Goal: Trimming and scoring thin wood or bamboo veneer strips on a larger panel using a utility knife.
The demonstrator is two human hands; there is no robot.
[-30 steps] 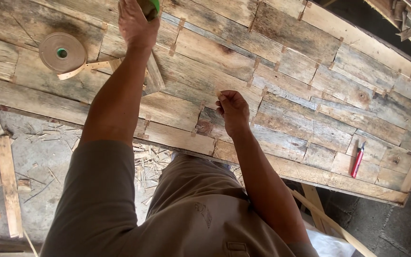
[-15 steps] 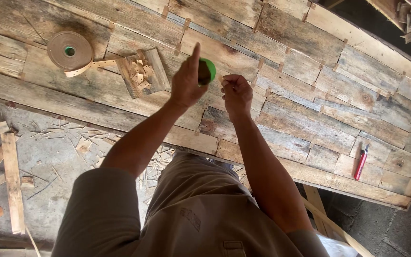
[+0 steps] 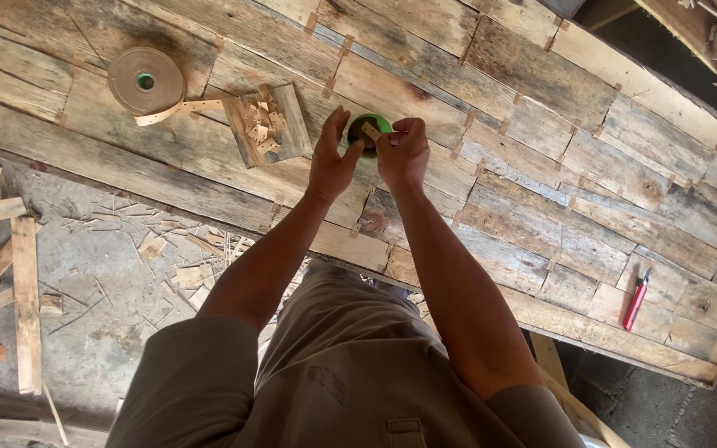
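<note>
My left hand (image 3: 331,162) and my right hand (image 3: 404,153) meet above a bench of patched wooden planks (image 3: 541,166). Between them is a small green cup-like container (image 3: 367,126) with a dark inside, held by my left hand's fingers. My right hand pinches a small tan strip piece (image 3: 372,131) at the container's mouth. To the left lies a small wooden board (image 3: 288,124) with a pile of short tan pieces (image 3: 259,124) on it.
A brown roll of tape-like strip (image 3: 146,80) with a loose end lies at the bench's far left. A red cutter (image 3: 635,299) rests near the front right edge. Wood scraps and slats (image 3: 22,299) litter the concrete floor at left.
My left hand came back from the far side of the bench with the green container, towards my right hand. Both hands now meet at the container, higher over the planks.
</note>
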